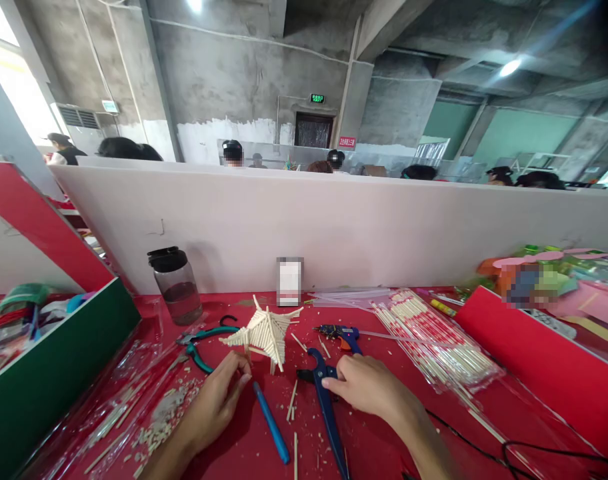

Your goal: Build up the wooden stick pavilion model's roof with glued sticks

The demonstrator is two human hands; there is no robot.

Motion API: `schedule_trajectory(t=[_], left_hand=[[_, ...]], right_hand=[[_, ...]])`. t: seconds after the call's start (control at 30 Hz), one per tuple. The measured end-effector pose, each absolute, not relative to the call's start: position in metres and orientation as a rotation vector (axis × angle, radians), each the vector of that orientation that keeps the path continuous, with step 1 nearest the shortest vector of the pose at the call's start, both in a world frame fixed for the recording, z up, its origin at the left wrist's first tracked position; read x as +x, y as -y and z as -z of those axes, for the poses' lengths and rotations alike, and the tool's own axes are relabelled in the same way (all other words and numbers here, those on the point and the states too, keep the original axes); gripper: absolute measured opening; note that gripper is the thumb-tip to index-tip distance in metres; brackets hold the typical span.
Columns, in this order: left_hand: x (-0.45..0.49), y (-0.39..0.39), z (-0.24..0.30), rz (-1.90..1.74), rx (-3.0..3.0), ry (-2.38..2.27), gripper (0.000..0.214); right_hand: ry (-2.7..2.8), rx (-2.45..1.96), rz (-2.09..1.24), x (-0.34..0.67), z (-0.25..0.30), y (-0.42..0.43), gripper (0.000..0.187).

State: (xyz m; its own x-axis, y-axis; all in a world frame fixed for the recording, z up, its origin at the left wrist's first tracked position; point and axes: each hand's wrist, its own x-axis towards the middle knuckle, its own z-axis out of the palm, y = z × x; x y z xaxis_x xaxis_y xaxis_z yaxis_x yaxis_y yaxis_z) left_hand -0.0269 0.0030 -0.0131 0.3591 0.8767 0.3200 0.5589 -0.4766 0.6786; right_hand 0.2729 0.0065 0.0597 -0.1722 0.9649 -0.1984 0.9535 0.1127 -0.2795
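A small pavilion-like model (pixel 267 330) made of pale thin sticks, with a pointed roof, stands in front of me. My left hand (pixel 221 390) is closed, its fingertips at the model's near left leg; the exact grip is partly hidden. My right hand (pixel 371 383) is at the blue hand cutter (pixel 324 397), thumb against its handle and the other fingers curled out of sight. A blue glue gun (pixel 341 335) lies just beyond it. Between my hands rests a blue pen-like tool (pixel 271 421). Green-handled pliers (pixel 201 347) lie left of the model.
Bagged sticks (pixel 439 333) lie at right, beside a red box wall (pixel 544 367). A water bottle (pixel 175 287) stands back left, near a green box wall (pixel 69 353). Stick scraps (pixel 167 413) litter the red table. A white partition (pixel 334 227) closes the back; people sit beyond.
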Motion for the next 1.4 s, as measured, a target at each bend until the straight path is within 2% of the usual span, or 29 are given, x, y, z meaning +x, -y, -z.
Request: schedule_trajectory(t=[0.1,0.2,0.33,0.43,0.67,0.77,0.9,1.07,1.2,1.33,1.4], left_hand=[[-0.024,-0.004,0.014,-0.904,2.139,-1.261,0.024],[-0.021,-0.004,0.012,-0.916,2.118,-1.253,0.023],[-0.020,-0.004,0.013,-0.917,2.097,-1.245,0.022],[-0.021,-0.004,0.014,-0.924,2.089,-1.252,0.021],[-0.020,-0.002,0.013,-0.944,2.086,-1.227,0.022],[-0.020,-0.002,0.013,-0.943,2.086,-1.194,0.023],[-0.022,-0.002,0.016,-0.946,2.072,-1.213,0.022],[-0.023,-0.005,0.020,-0.970,2.050,-1.248,0.023],[-0.023,-0.009,0.018,-1.012,2.021,-1.319,0.023],[-0.024,-0.008,0.010,-1.037,1.992,-1.331,0.026],[-0.024,-0.008,0.006,-1.049,1.967,-1.336,0.028]], right_hand=[[2.309,-2.014,-0.436,0.276,-0.067,-0.011,0.024],[2.175,-1.772,-0.635,0.265,-0.065,-0.013,0.020],[2.051,-1.515,-0.929,0.238,-0.054,-0.010,0.024],[1.984,-1.474,-0.910,0.222,-0.042,-0.006,0.028],[1.783,-1.307,-1.062,0.206,-0.022,-0.009,0.016],[1.756,-1.275,-1.130,0.210,-0.027,-0.012,0.018],[1.985,-1.081,-1.366,0.225,-0.030,-0.010,0.014],[2.599,-0.640,-1.903,0.230,-0.013,-0.004,0.008],[2.771,-0.969,-1.721,0.229,-0.018,-0.001,0.011],[2.628,-1.200,-1.618,0.246,-0.048,-0.004,0.030],[2.558,-1.323,-1.418,0.261,-0.057,-0.009,0.026]])
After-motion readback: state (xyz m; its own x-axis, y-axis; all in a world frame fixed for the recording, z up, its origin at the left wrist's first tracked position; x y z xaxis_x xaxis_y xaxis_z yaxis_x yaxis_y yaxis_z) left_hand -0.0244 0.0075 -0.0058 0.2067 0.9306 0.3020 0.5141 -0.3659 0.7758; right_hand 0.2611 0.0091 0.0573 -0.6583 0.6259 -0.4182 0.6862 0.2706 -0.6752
